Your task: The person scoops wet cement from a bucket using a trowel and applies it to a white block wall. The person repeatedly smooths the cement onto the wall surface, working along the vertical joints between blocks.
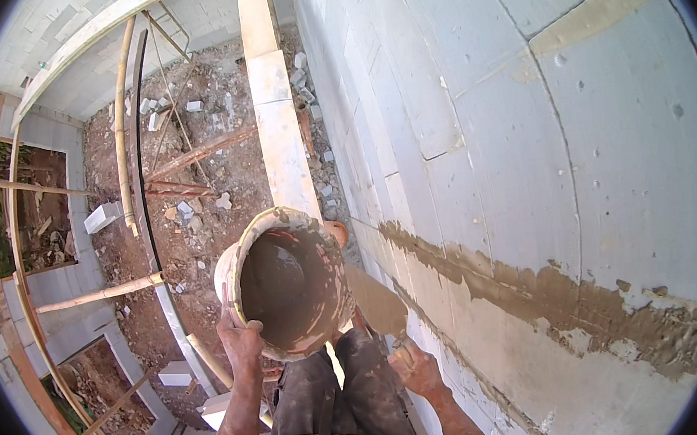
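My left hand (241, 340) is closed over the near left rim of a mortar-smeared bucket (230, 271), held tilted in front of my legs. Wet grey-brown mortar (275, 282) lies inside it. In my right hand (416, 369) is the handle of a trowel (378, 302), its broad blade coated with mortar and pointing up beside the bucket's right side. The blade is between the bucket and the block wall (509, 162). A ragged strip of wet mortar (537, 290) runs along that wall, above a smoother plastered part (534, 350).
A narrow wooden plank (282, 140) stretches ahead at height, beyond the bucket. Far below lies a rubble-strewn dirt floor (213, 88). Bamboo poles (124, 129) and a dark metal bar (141, 153) stand to the left, near window openings (40, 203) in the opposite wall.
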Demonstrator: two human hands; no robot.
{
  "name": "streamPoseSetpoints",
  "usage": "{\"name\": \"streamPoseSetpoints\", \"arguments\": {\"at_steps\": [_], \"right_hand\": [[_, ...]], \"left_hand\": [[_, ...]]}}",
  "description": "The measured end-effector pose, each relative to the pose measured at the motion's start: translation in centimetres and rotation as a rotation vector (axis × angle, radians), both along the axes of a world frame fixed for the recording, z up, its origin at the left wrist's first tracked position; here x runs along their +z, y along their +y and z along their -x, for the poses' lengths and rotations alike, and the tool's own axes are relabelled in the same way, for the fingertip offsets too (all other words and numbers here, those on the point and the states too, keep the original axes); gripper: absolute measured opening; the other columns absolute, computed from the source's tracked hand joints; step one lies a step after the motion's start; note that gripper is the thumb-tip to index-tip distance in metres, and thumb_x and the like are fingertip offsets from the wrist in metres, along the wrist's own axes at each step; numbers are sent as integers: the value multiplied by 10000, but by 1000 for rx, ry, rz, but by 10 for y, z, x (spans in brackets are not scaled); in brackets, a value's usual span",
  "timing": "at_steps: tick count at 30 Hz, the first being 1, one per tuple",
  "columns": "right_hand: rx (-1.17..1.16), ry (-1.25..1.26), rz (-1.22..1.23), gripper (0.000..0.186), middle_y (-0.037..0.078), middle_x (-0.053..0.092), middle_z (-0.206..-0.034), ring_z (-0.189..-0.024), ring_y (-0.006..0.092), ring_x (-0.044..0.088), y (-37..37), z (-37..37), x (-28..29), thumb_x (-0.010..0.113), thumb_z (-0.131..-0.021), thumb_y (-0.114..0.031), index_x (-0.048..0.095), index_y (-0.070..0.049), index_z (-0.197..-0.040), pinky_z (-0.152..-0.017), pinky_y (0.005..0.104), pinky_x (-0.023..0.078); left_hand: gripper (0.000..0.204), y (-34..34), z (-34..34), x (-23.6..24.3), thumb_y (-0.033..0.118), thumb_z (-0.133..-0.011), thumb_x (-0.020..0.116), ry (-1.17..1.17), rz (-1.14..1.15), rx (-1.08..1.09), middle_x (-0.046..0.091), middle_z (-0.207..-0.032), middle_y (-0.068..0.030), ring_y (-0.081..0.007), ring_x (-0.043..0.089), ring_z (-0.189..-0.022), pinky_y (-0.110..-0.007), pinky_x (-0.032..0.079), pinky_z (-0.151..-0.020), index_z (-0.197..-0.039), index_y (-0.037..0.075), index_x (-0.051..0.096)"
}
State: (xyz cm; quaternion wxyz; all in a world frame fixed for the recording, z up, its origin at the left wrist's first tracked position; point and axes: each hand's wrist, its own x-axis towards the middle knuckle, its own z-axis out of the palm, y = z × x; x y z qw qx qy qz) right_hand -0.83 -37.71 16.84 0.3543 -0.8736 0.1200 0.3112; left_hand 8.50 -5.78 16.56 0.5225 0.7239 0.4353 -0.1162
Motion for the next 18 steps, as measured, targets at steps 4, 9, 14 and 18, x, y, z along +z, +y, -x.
{"name": "streamPoseSetpoints", "arguments": {"at_steps": [4,9,14,18], "right_hand": [[375,-165,194,344,151,660,-1018,-917,383,665,44,-76,66,630,-867,-250,598,-180,-1202,-767,506,535],[617,-260,404,413,162,651,-1034,-958,362,657,99,-171,143,608,-848,-198,603,-183,-1260,-813,515,525],[851,-486,441,418,159,651,-1037,-941,343,671,141,-201,110,592,-862,-173,613,-203,-1278,-766,480,547],[991,-477,375,370,164,650,-1043,-924,338,681,156,-253,123,588,-873,-202,615,-152,-1238,-745,466,551]], "left_hand": [[819,5,-18,92,-127,-640,471,-281,52,-63,512,-1416,-188,-234,486,-1299,-296,353,-1080,-1452,-36,434],[722,30,-16,157,-76,-655,494,-287,-55,-247,497,-1426,-281,-386,391,-1409,-370,269,-1168,-1376,-59,509],[599,29,-43,148,-75,-651,484,-342,-89,-195,566,-1263,-237,-338,451,-1233,-372,330,-1048,-1238,-69,604],[465,40,-82,122,-88,-641,462,-564,-178,-19,668,-886,-116,-200,616,-789,-315,489,-721,-1062,-78,659]]}}
